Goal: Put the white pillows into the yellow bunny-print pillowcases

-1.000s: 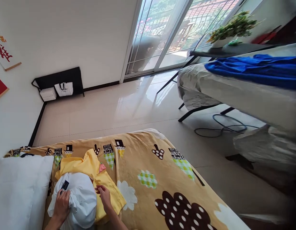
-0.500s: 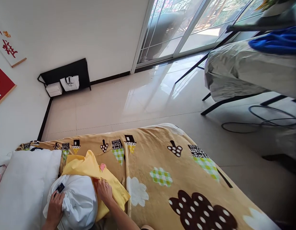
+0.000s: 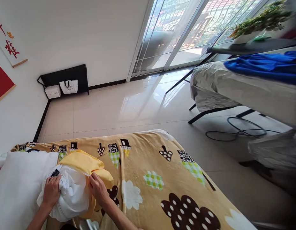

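A puffy white fabric bundle [image 3: 74,191], with a small dark label [image 3: 55,172] on its upper left, rests on the bed beside a white pillow [image 3: 20,185]. Just below the label my left hand [image 3: 51,190] is closed on the bundle's gathered fabric. A yellow cloth [image 3: 82,160] drapes over the far and right sides of the bundle. My right hand [image 3: 98,187] pinches the cloth's edge at the bundle's right, where a thin white strip shows by the fingers. Part of the cloth is hidden behind that hand and forearm.
Under everything lies a tan patterned blanket [image 3: 148,153] covering the bed. By the far wall a black headboard-like panel [image 3: 64,75] stands behind a white box [image 3: 52,91] and a white bag [image 3: 68,87]. At right are a plastic-covered bed [image 3: 215,86], blue cloth [image 3: 262,65] and a cable [image 3: 219,135].
The yellow cloth has drawn in from the right and wraps closer over the bundle. My right hand has shifted up and left with its edge. The camera view has turned slightly right.
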`<state>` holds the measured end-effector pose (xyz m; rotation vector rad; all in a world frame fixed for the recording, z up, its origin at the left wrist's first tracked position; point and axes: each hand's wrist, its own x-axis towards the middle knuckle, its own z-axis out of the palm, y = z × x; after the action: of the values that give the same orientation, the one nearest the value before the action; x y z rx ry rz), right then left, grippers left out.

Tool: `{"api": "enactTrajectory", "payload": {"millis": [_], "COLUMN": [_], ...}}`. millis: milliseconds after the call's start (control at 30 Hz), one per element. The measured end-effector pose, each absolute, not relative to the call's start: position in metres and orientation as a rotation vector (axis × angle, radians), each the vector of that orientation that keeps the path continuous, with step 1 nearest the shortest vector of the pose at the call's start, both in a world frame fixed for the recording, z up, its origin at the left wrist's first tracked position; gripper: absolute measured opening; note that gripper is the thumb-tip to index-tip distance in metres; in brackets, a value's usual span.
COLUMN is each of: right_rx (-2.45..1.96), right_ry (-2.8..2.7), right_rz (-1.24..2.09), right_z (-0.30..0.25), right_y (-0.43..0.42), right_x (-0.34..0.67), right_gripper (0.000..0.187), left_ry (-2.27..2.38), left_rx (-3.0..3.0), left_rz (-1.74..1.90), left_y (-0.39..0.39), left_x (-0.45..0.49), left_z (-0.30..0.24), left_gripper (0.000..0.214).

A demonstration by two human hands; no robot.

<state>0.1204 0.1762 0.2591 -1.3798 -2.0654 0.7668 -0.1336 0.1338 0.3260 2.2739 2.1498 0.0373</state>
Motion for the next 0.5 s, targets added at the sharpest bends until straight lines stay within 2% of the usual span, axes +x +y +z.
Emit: {"api": "enactTrajectory", "payload": {"millis": [133,233,367,500], "right_rx": [-1.203,-0.965,-0.847,-0.979], "right_ry": [-2.033,-2.034,-2.162,-2.167], "right_rz": [0.682,0.669,0.708,0.692], "right_z": [0.319,0.357,0.36,0.332], "right_y": [0.212,0.227,0.233,0.233], "right_x": [0.117,0.114,0.12,0.145], "right_gripper": [0.023,0.023,0.021,0.023], "left_ry": [2.083,1.883,1.775,1.727], "left_rx": [2.19,2.013,1.636,1.44], "left_rz": [0.087,0.089,0.187,0.324], "left_y": [0.132,0.135,0.156,0.178], "left_x": [-0.093,-0.055,-0.017,0.01], "left_z": [0.389,0.413,0.381,0.324], "left_gripper": [0.058,0.045,0.029,0.033]}}
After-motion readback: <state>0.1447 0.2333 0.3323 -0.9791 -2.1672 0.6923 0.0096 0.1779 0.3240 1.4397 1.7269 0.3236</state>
